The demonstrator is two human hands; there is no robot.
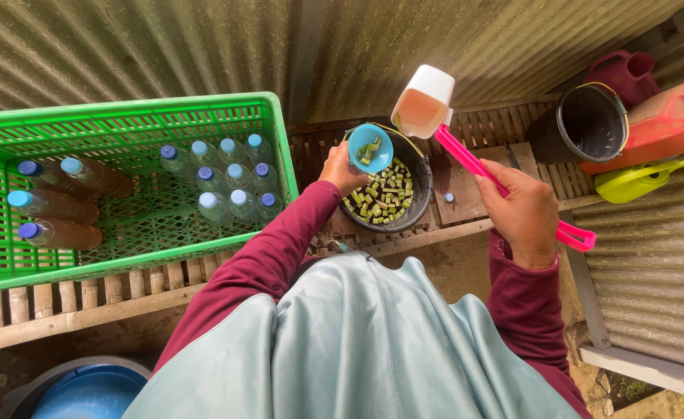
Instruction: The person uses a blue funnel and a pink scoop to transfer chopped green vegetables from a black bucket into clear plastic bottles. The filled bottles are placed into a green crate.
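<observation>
Above the black bucket (404, 190), left hand (338, 167) fingers hold the blue funnel (371, 147) steady while right hand (524, 213) fingers grip the pink-handled scoop (423, 105); tip slowly.

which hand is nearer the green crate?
Left. The left hand holds a blue funnel just beside the green crate; the right hand grips a pink-handled scoop farther off.

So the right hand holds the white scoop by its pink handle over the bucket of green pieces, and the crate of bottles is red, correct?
One detail is wrong: the crate holding the bottles is green, not red, as the head view shows. The rest stands: the right hand holds the white scoop by its pink handle over the bucket of green pieces.
</observation>
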